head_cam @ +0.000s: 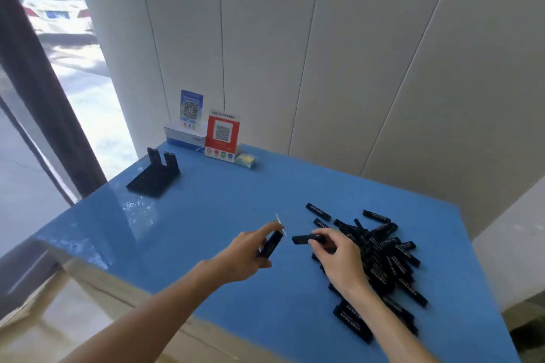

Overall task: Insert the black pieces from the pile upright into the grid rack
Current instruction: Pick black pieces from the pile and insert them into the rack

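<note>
Left grip (253, 247) clamps one black piece (269, 244); right grip (336, 256) pinches another (303, 239) at pile (383, 256) edge, partly hiding it. Open blue counter (221, 209) btwn hands & grid rack (153, 180) at far-left edge w/ few pieces upright; rack cells hard to make out.

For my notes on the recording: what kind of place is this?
Probably a shop counter beside a street window: two QR payment signs stand on the blue table, and a parked white car shows outside.
</note>
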`<action>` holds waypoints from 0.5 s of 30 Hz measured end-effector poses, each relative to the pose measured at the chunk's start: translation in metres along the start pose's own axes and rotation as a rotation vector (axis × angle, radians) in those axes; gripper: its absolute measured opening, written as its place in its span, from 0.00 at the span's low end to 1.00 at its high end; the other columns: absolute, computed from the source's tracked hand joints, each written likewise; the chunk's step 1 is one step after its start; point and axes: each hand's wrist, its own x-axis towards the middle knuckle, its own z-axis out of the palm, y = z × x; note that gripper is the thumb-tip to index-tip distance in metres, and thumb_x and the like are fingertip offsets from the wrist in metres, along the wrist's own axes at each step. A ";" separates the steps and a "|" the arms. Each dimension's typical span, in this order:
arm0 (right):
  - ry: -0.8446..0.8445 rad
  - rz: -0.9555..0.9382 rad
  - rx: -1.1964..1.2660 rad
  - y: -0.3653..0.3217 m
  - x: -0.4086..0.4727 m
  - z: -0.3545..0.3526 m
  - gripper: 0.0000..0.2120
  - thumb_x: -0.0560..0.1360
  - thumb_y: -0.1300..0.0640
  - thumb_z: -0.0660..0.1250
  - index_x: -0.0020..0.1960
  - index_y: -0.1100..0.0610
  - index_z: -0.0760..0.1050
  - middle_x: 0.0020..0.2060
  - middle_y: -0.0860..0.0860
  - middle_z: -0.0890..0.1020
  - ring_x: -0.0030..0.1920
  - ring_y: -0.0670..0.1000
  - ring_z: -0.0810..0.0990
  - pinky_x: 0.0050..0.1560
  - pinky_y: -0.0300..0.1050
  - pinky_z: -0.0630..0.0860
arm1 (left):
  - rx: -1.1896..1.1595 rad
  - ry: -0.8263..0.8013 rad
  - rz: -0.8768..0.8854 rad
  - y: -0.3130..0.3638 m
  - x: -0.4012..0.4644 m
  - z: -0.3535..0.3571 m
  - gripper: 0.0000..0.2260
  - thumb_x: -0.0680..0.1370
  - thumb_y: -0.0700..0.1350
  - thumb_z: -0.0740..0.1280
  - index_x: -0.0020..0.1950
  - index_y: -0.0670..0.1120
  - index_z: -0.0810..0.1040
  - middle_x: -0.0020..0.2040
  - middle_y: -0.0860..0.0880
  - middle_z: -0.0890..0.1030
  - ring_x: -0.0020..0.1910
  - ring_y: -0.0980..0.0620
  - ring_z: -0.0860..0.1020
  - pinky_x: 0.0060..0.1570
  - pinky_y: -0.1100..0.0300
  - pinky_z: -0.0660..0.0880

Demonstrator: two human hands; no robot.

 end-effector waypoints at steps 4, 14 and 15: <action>-0.044 -0.049 -0.005 -0.050 0.020 0.067 0.07 0.74 0.58 0.69 0.49 0.48 0.76 0.43 0.45 0.80 0.45 0.40 0.78 0.42 0.30 0.73 | -0.016 0.026 -0.039 -0.050 -0.028 -0.060 0.29 0.75 0.42 0.69 0.68 0.61 0.59 0.47 0.49 0.76 0.38 0.51 0.77 0.41 0.54 0.75; -0.015 -0.206 0.007 -0.138 0.046 0.207 0.10 0.71 0.60 0.72 0.49 0.51 0.74 0.40 0.44 0.80 0.41 0.38 0.78 0.39 0.29 0.73 | 0.020 0.108 -0.078 -0.177 -0.084 -0.180 0.30 0.74 0.44 0.71 0.65 0.65 0.59 0.45 0.52 0.76 0.37 0.55 0.78 0.42 0.54 0.78; -0.021 -0.215 -0.002 -0.142 0.050 0.215 0.10 0.71 0.60 0.72 0.48 0.51 0.75 0.40 0.44 0.80 0.41 0.38 0.78 0.39 0.29 0.72 | 0.026 0.109 -0.079 -0.186 -0.086 -0.188 0.30 0.74 0.44 0.71 0.65 0.65 0.59 0.45 0.52 0.77 0.37 0.55 0.78 0.42 0.55 0.78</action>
